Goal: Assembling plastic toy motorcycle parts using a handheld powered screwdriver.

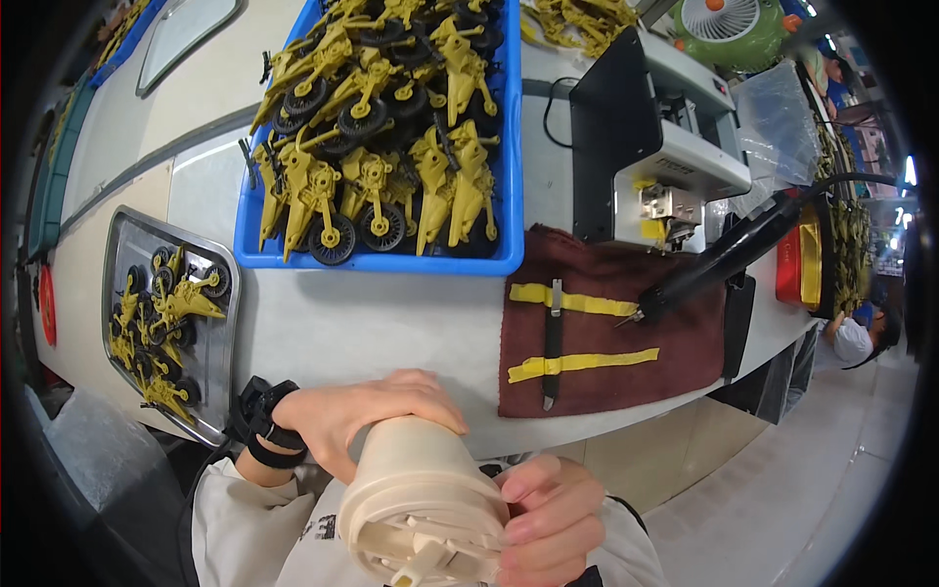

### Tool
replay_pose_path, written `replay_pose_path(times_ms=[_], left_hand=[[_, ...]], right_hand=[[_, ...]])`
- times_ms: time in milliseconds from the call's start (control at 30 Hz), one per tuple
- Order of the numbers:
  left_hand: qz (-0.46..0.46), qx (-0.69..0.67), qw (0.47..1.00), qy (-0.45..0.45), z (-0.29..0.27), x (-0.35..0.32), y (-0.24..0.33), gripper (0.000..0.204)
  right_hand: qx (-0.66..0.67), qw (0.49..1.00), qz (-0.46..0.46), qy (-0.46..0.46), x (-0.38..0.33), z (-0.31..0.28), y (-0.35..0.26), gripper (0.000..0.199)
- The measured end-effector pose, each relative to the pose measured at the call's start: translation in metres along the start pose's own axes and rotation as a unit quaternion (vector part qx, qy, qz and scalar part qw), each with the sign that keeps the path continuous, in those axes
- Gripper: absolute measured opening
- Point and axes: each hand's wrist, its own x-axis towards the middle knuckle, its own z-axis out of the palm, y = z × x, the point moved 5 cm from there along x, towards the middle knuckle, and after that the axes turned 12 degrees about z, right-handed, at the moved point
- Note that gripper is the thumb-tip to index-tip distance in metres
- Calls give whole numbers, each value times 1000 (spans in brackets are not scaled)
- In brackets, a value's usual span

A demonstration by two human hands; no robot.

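Note:
A cream lidded drinking cup is tilted in front of my chest, its lid turned up toward me. The lid has a flip-up tab over its opening. My left hand wraps round the cup's body from the left and far side; a black watch and band circle that wrist. On the right, my right hand has its fingers curled against the lid's rim. Its thumb is partly hidden by the cup.
A blue crate of yellow toy motorcycle parts with black wheels stands beyond my hands. A metal tray with similar parts lies left. At right are a maroon cloth with taped strip, a black powered screwdriver and a benchtop machine.

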Motion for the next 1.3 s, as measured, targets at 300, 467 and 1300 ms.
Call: replay_pose_path(times_ms=[300, 467, 1300], left_hand=[[-66, 134, 988, 29, 2, -9, 24, 93], [-86, 181, 974, 106, 8, -31, 19, 87], [108, 145, 978, 102, 42, 17, 46, 77]], right_hand=[[-123, 987, 62, -79, 20, -35, -5, 30], [-397, 871, 136, -254, 71, -48, 77, 47], [-453, 748, 41, -484, 4, -18, 57, 24]])
